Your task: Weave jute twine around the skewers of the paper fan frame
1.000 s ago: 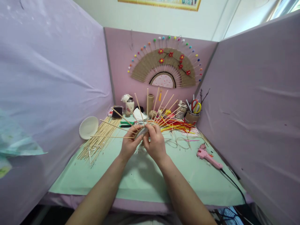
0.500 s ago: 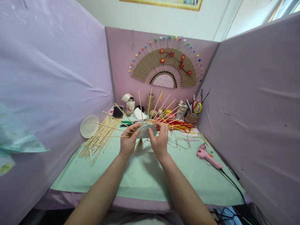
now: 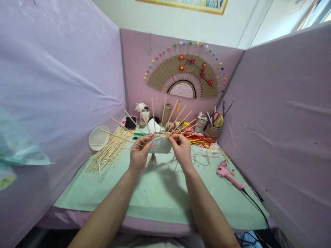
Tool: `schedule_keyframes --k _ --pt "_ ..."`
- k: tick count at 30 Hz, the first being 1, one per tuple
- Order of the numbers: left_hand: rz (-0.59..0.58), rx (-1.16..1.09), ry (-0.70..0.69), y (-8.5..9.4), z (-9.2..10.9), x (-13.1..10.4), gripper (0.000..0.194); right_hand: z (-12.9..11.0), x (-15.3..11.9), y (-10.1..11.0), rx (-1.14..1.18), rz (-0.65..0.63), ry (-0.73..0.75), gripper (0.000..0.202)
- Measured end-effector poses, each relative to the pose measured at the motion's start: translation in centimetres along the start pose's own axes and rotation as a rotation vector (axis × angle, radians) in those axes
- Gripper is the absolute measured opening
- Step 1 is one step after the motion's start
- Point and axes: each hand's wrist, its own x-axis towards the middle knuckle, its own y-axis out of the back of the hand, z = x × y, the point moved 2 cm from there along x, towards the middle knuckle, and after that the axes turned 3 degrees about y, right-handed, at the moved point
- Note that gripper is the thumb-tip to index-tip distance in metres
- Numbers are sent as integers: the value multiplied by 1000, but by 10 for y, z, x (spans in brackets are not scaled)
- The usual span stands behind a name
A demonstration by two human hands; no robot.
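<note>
Between my hands, above the table, is a pale half-round fan base (image 3: 159, 144) with several thin wooden sticks (image 3: 131, 118) spreading out from its curved edge. My left hand (image 3: 139, 151) is closed on its left end, thumb in front and fingers behind near the lower sticks. At the upper right edge, my right hand (image 3: 181, 147) pinches the rim between thumb and fingers. A frayed twine tassel (image 3: 152, 160) shows below the base; whether it is attached I cannot tell.
A bundle of loose sticks (image 3: 110, 153) and a white plate (image 3: 99, 138) are at left. Red and yellow pipe cleaners (image 3: 200, 139) lie behind my right hand. At right rests a pink glue gun (image 3: 229, 175) with its cord. A finished fan (image 3: 184, 74) hangs on the back panel.
My right hand has shifted right, its thumb moving from the base's front face to its upper edge. More of the base shows now. The left hand keeps its hold.
</note>
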Motion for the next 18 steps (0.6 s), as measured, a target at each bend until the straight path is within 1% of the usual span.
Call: schedule_keyframes --k 5,9,12,18 --pt "-42 -54 3 1 14 1 18 -24 15 12 -230 2 166 15" --pt "-50 -40 -6 4 20 1 17 -42 22 14 -376 58 359 11" --pt "-61 -17 -18 6 21 2 16 -49 25 14 -448 80 472 11" --pt "-61 28 -47 12 15 4 14 -63 38 24 -566 83 603 12"
